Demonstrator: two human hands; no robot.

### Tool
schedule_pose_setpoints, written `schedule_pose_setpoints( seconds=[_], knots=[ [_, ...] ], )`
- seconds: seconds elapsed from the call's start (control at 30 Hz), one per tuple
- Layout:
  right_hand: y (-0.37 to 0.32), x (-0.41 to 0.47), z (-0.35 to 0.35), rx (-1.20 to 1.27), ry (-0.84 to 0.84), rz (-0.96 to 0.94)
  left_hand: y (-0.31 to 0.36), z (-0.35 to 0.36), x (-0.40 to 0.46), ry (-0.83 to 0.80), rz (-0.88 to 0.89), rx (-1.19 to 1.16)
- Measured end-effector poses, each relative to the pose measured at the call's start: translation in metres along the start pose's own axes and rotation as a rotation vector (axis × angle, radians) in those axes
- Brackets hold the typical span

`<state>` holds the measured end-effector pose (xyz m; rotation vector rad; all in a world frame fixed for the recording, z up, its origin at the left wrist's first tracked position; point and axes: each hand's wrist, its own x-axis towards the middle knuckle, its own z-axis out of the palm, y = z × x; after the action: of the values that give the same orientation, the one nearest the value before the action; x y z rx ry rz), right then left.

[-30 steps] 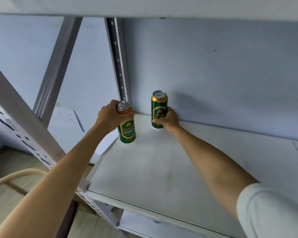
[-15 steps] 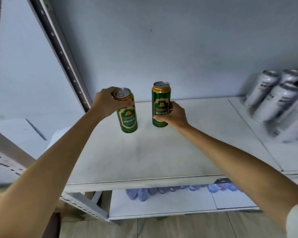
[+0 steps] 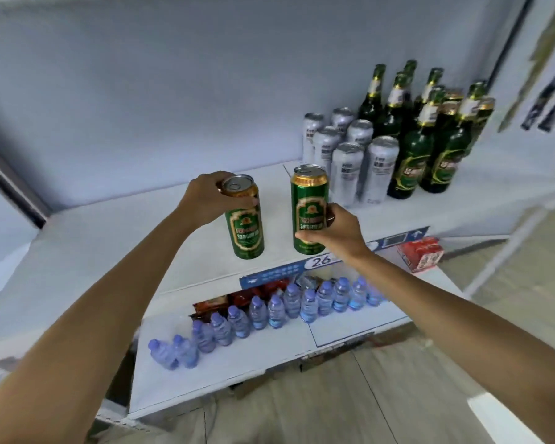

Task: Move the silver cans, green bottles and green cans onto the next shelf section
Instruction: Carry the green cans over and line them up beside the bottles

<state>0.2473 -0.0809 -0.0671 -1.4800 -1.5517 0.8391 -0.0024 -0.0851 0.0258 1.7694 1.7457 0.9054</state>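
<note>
Above the white shelf [image 3: 109, 251], seen from the head camera, a person holds two green cans upright, one in each hand. Their left hand [image 3: 205, 200] grips the left green can [image 3: 244, 225] from above, fingers curled round its gold rim, so the can hangs over the shelf board. Their right hand [image 3: 337, 232] is wrapped round the lower side of the right green can [image 3: 309, 209], thumb across the label; whether either can's base touches the shelf I cannot tell.

Behind the right green can and toward the right, a cluster of silver cans [image 3: 350, 155] stands upright on the shelf, close-packed in rows. Just beside them, further right, stand tall green bottles [image 3: 417, 149] with gold foil necks, and more green cans [image 3: 455, 104] show among them at the back, partly hidden.

Below the shelf's front edge runs a blue price strip [image 3: 271, 275]. On the lower shelf [image 3: 237, 363] beneath it, a row of small water bottles [image 3: 269, 312] with blue caps stretches from lower left to upper right. A red carton [image 3: 422, 253] sits at the right end, near the strip. Pale wooden floor [image 3: 366, 395] lies below everything.
</note>
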Motion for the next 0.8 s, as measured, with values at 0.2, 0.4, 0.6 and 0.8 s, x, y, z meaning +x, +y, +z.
schedule_pose_setpoints(
  seconds=[0.2, 0.4, 0.6, 0.8],
  knots=[
    [0.061, -0.035, -0.139, -0.052, 0.048, 0.06, 0.096, 0.106, -0.013, -0.146, 0.065, -0.001],
    [0.105, -0.034, -0.238, -0.057, 0.136, 0.106, 0.172, 0.195, -0.002, -0.275, 0.139, 0.041],
    [0.152, 0.005, -0.32, -0.064, 0.187, 0.13, 0.243, 0.275, 0.034, -0.331, 0.265, 0.081],
    [0.196, 0.054, -0.39, -0.08, 0.211, 0.174, 0.304, 0.339, 0.085, -0.371, 0.317, 0.076]
  ],
)
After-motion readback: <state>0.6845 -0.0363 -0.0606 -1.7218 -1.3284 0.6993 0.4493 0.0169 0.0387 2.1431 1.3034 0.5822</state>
